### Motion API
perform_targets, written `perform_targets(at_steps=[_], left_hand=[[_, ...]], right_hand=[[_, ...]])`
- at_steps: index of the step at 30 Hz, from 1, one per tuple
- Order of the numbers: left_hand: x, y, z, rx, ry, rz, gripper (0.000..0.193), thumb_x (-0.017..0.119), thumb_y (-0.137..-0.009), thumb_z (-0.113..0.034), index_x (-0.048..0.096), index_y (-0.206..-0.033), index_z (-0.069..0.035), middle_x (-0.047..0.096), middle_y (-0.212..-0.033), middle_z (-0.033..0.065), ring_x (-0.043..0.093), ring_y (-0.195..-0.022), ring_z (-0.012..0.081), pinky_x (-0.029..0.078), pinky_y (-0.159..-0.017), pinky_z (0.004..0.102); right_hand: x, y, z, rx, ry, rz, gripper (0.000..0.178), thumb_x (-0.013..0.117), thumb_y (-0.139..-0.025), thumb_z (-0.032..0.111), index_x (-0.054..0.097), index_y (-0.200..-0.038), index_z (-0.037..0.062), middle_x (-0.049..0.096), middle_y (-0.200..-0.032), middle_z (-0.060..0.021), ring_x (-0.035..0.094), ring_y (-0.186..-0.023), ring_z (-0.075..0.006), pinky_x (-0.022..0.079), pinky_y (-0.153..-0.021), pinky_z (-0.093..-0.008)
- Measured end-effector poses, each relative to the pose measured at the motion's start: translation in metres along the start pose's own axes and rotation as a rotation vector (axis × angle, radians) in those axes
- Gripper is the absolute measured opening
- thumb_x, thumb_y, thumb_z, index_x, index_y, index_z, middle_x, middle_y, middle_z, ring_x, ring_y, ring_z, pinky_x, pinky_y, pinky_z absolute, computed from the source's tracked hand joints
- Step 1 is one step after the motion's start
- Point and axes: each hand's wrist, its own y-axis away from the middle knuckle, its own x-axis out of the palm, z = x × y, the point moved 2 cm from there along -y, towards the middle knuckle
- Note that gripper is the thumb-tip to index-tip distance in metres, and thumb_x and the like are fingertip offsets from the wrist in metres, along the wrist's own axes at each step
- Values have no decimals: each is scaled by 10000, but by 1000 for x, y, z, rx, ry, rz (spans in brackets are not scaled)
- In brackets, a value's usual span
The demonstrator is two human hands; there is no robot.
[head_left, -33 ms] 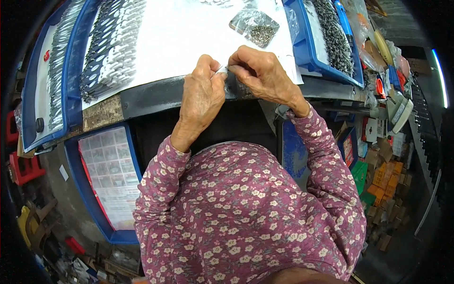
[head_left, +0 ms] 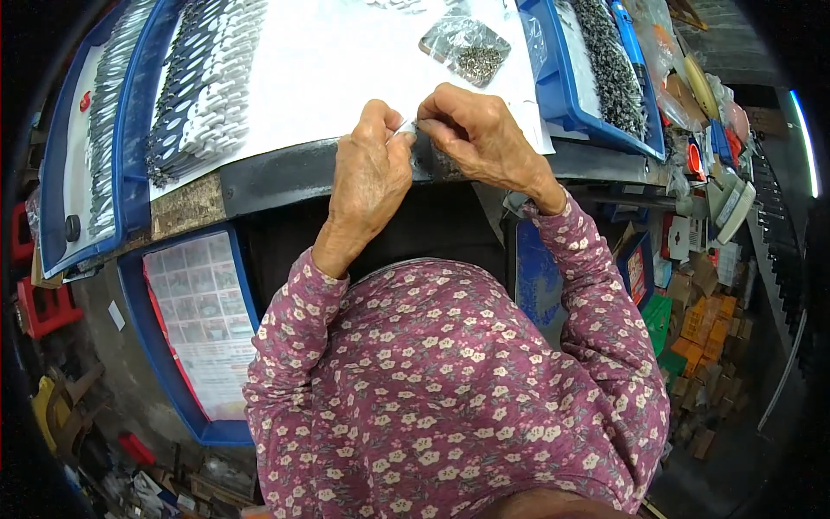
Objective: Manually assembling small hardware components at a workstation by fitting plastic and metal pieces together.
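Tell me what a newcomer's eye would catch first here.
Probably the purple flowered shirt, filling the lower middle. Above it, the left hand and right hand are close together at the table edge, the left holding a small white piece. Blue trays of small parts stand at upper left and upper right.

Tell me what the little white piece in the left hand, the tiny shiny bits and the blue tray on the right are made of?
The white piece may be smooth, pale plastic, but the left hand hides most. The tiny bits look like shiny metal: they glint. The blue tray seems glossy plastic: its moulded edges shine.
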Motion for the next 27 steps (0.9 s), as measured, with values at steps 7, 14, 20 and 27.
perform_targets(at_steps=[7, 14, 20, 27], left_hand=[[3, 0, 0, 107, -103, -53, 106, 506, -776, -1, 430, -844, 30, 511, -554, 218, 589, -521, 330, 428, -461, 382], [8, 1, -6, 114, -144, -62, 98, 490, -772, 9, 422, -836, 38, 490, -525, 194, 564, -477, 323, 411, -434, 385], [2, 0, -2, 109, -49, -78, 66, 484, -780, 5, 436, -819, 29, 496, -514, 146, 523, -429, 214, 395, -411, 318], [-8, -1, -10, -188, 363, 115, 85, 534, -807, -63, 486, -815, 7, 535, -560, 29, 471, -491, 61, 355, -427, 199]], right_hand=[[3, 1, 2, 0, 53, -35, 30, 558, -772, 15, 540, -777, -8, 557, -625, -91, 533, -503, -164, 416, -461, -269], [10, 5, 4, 50, 160, -82, 52, 565, -772, 27, 532, -757, -10, 538, -594, -82, 510, -469, -141, 394, -425, -257], [10, 10, -12, 315, -212, -106, 137, 621, -800, 125, 558, -778, 6, 535, -610, 4, 485, -519, -55, 377, -432, -183], [13, 17, -18, 598, -942, -162, 226, 558, -869, 219, 563, -892, -5, 519, -653, -9, 459, -527, -29, 360, -415, -152]])
